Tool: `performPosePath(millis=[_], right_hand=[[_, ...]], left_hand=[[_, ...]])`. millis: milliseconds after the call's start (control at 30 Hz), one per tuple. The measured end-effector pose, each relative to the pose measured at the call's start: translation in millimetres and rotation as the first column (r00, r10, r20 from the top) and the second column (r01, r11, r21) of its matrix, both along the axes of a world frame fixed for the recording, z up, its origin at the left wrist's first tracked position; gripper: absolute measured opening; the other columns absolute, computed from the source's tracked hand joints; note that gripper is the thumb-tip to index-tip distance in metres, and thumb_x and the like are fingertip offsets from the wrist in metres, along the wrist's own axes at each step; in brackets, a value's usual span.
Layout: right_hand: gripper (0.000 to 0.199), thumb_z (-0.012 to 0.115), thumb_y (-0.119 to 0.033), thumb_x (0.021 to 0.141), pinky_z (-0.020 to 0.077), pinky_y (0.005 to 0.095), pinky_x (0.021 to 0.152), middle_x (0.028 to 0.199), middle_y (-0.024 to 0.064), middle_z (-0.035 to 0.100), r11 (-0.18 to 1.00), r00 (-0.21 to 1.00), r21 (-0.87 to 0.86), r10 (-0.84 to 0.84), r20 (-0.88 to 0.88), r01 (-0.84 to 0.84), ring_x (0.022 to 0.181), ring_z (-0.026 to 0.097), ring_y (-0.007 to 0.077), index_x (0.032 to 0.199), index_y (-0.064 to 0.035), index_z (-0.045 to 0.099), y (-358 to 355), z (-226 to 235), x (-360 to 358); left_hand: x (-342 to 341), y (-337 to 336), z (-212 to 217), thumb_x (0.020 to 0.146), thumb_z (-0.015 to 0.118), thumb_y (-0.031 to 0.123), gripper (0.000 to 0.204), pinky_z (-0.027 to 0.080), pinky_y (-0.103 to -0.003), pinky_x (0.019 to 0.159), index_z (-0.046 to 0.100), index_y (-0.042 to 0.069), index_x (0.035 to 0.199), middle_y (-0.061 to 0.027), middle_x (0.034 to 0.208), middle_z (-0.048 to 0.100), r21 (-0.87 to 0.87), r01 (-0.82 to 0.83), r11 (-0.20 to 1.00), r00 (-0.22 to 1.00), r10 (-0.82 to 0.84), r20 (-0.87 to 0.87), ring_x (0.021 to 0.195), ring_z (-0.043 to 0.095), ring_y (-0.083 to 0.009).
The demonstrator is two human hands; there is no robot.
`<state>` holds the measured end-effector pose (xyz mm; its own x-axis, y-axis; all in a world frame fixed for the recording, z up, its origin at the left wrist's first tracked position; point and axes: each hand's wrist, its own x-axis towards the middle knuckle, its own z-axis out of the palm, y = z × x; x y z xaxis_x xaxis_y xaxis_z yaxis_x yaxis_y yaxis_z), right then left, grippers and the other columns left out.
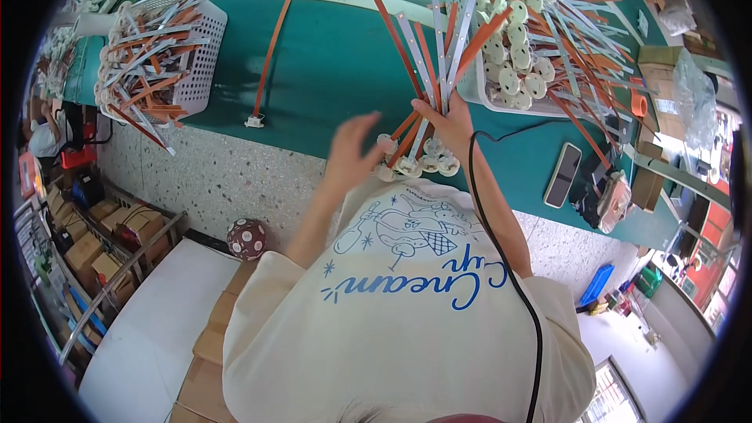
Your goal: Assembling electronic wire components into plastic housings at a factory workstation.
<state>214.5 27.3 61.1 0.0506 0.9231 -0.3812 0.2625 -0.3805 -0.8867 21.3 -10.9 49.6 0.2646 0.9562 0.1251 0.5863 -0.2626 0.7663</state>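
The right grip (450,125) is closed around a bundle of strips (441,55), orange and pale ones mixed, pinching them near their lower ends. The bundle is held over the near edge of the green bench (329,55), close in front of the person's cream shirt (376,345). Its upper ends fan out toward the bench's far edge, and its round white caps (408,164) cluster below the grip, toward the chest. The left grip (351,153) is spread, thumb apart from the fingers, just beside the caps on their left; whether the thumb touches one cannot be told.

To the left, a single orange strip (275,47) lies on the bench, its white end piece toward the near edge and its other end toward the far edge. Beyond it, near the bench's left end, a white perforated basket (202,55) is heaped with orange and pale strips, some sticking out past the near edge. Right of the bundle, a second white basket (470,86) holds many more strips, their white caps massed on its left side and the strips pointing right. A phone (562,175) lies by the near edge on the right, and a black cable (539,345) passes over the right forearm and down the shirt.
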Motion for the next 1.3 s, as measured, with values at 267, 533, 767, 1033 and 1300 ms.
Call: performPosePath(millis=[267, 533, 767, 1033, 1300], right_hand=[[0.042, 0.071, -0.026, 0.067, 0.0421, 0.0252, 0.060, 0.074, 0.0039, 0.054, 0.971, 0.971, -0.111, 0.224, 0.090, -0.213, 0.066, 0.050, 0.0113, 0.093, 0.0002, 0.049, -0.2, 1.7, 4.1], [0.045, 0.069, -0.031, 0.068, 0.0417, 0.0277, 0.061, 0.074, 0.0063, 0.054, 0.963, 0.942, -0.123, 0.263, 0.209, -0.241, 0.066, 0.050, 0.0149, 0.096, -0.0006, 0.049, 1.8, 0.3, 8.1], [0.043, 0.065, -0.031, 0.072, 0.0424, 0.0283, 0.062, 0.077, 0.0089, 0.055, 0.991, 0.964, -0.018, 0.132, 0.232, -0.132, 0.067, 0.052, 0.0165, 0.095, 0.0011, 0.049, -4.4, -6.0, 3.6], [0.034, 0.065, -0.029, 0.073, 0.0404, 0.0251, 0.055, 0.069, 0.0047, 0.051, 0.988, 0.987, -0.073, 0.141, 0.077, -0.136, 0.060, 0.048, 0.0117, 0.086, -0.0008, 0.050, -3.3, 2.5, 3.3], [0.033, 0.066, -0.028, 0.072, 0.0375, 0.0233, 0.049, 0.066, 0.0009, 0.047, 0.982, 0.984, -0.091, 0.172, 0.038, -0.168, 0.055, 0.044, 0.0087, 0.083, -0.0030, 0.048, -2.2, 2.7, 1.3]], left_hand=[[-17.5, -4.6, -18.3, 0.078, 0.059, 0.011, 0.019, 0.044, -0.021, 0.056, 0.056, 0.000, 0.094, -0.0075, 0.087, 0.057, -0.534, 0.103, 0.839, 0.934, 0.104, 0.342, 0.067, 0.056, -0.0088], [-103.5, 9.0, -3.1, 0.076, 0.059, 0.011, 0.013, 0.045, -0.025, 0.054, 0.059, 0.004, 0.086, -0.0094, 0.078, 0.056, 0.007, -0.521, 0.853, 0.823, 0.505, -0.259, 0.060, 0.055, -0.0185], [-80.9, 13.5, -19.4, 0.074, 0.060, 0.013, 0.023, 0.046, -0.032, 0.057, 0.056, 0.005, 0.095, -0.0149, 0.094, 0.049, 0.175, -0.530, 0.830, 0.758, 0.556, -0.341, 0.064, 0.054, -0.0256], [-26.2, 1.8, 11.1, 0.074, 0.062, 0.014, 0.038, 0.043, -0.031, 0.069, 0.048, 0.004, 0.108, -0.0120, 0.103, 0.047, 0.004, -0.344, 0.939, 0.937, 0.343, -0.069, 0.084, 0.051, -0.0216], [15.5, -20.4, 10.9, 0.079, 0.055, 0.014, 0.019, 0.043, -0.029, 0.055, 0.058, 0.002, 0.093, -0.0118, 0.077, 0.058, -0.451, 0.060, 0.890, 0.989, 0.007, 0.144, 0.061, 0.056, -0.0211]])
